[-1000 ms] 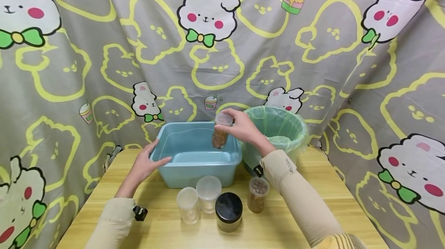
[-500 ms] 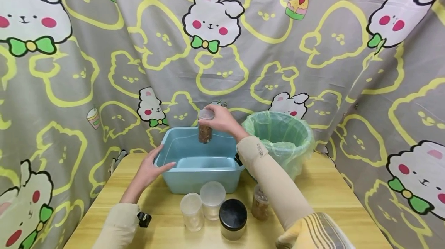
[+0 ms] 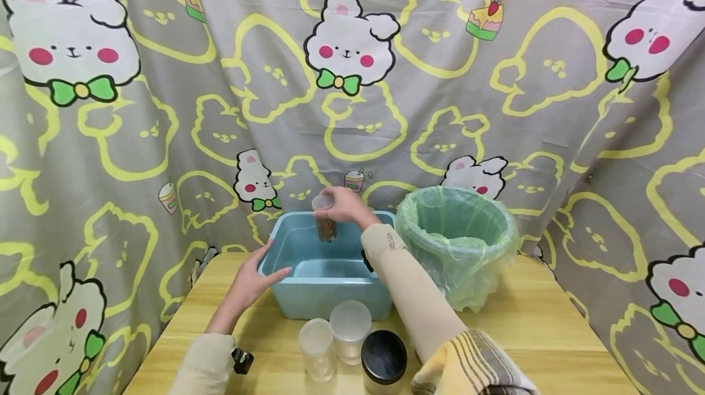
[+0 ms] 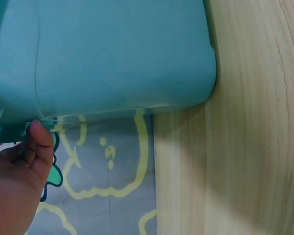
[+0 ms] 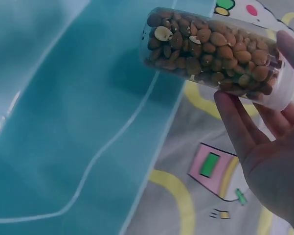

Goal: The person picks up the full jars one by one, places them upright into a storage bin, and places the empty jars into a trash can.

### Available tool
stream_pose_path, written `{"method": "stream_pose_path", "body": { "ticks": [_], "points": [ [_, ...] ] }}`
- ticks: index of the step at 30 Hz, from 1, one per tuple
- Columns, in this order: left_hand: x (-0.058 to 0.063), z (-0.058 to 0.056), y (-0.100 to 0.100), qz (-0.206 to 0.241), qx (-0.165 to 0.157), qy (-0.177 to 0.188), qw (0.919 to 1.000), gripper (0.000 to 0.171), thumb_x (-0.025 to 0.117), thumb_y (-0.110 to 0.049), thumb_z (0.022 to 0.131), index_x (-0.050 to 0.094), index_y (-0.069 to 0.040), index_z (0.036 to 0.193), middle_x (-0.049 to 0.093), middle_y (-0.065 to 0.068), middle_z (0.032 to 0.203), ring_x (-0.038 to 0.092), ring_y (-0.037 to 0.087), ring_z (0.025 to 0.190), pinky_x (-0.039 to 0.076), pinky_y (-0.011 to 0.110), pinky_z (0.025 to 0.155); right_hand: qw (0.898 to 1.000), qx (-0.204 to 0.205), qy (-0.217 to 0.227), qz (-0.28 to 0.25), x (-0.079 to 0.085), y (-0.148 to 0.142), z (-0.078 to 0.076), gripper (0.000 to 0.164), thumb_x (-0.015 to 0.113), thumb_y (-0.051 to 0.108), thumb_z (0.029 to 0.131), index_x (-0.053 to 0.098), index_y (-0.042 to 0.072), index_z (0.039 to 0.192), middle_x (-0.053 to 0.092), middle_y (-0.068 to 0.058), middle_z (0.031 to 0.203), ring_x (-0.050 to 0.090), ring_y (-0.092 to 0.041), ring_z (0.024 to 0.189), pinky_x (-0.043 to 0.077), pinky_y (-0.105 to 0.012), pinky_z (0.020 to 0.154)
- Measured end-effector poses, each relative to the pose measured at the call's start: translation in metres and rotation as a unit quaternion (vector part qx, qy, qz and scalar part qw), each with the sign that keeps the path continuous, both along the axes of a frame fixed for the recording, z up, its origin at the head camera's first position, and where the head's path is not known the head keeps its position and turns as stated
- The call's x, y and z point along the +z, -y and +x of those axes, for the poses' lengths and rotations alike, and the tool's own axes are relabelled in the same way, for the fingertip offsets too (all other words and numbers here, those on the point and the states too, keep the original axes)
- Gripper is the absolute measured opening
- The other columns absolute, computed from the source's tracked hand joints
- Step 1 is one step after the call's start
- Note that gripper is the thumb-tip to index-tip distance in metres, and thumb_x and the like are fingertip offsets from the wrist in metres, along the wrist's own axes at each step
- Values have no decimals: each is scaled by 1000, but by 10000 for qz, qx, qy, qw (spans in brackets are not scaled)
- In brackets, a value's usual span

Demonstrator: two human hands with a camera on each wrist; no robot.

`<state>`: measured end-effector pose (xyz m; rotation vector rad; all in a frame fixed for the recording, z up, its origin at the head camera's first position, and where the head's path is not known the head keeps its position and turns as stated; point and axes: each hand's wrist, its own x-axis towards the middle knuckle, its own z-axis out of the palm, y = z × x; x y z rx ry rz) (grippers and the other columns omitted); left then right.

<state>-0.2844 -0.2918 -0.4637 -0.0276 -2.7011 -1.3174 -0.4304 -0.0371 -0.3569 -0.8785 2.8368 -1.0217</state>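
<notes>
A clear plastic jar of brown nuts [image 5: 208, 51] with a whitish lid is held by my right hand [image 3: 346, 204]. The fingers and thumb grip it round the lid end, and it hangs over the back of a blue plastic tub [image 3: 330, 299], near the back wall inside. My left hand [image 3: 250, 278] holds the tub's left rim, thumb towards the front rim; in the left wrist view its curled fingers [image 4: 40, 142] meet the rim. In front of the tub stand two clear lidded jars [image 3: 317, 352] [image 3: 350, 337] and a jar with a black lid [image 3: 384, 356].
A round bin [image 3: 457, 260] lined with a green plastic bag stands right of the tub. Everything rests on a wood-grain table [image 3: 540, 321], with a patterned curtain [image 3: 363, 119] close behind. My right sleeve [image 3: 418, 285] crosses over the tub's right side.
My right hand has carried the jar of nuts leftwards over the tub and slightly lower. The left hand stays at the tub's rim. My right arm now hides the second nut jar on the table.
</notes>
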Motion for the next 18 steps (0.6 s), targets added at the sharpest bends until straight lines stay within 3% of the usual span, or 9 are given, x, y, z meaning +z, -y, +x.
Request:
{"method": "stream_pose_path", "body": {
  "ticks": [8, 18],
  "points": [
    [-4, 2, -3, 153, 55, -63, 9998, 98, 78, -48, 90, 24, -16, 166, 23, 24, 169, 27, 50, 153, 29, 68, 119, 9994, 89, 320, -103, -28, -1, -10, 63, 83, 38, 89, 62, 11, 141, 65, -11, 136, 62, -28, 119, 53, -45, 101],
    [-5, 1, -3, 174, 105, -25, 9998, 97, 77, -49, 91, 25, -17, 166, 21, 23, 170, 24, 50, 153, 27, 69, 119, 9987, 58, 464, 214, -55, -2, -15, 60, 85, 35, 87, 65, 9, 137, 67, -11, 128, 62, -26, 112, 54, -43, 98]
  ]
}}
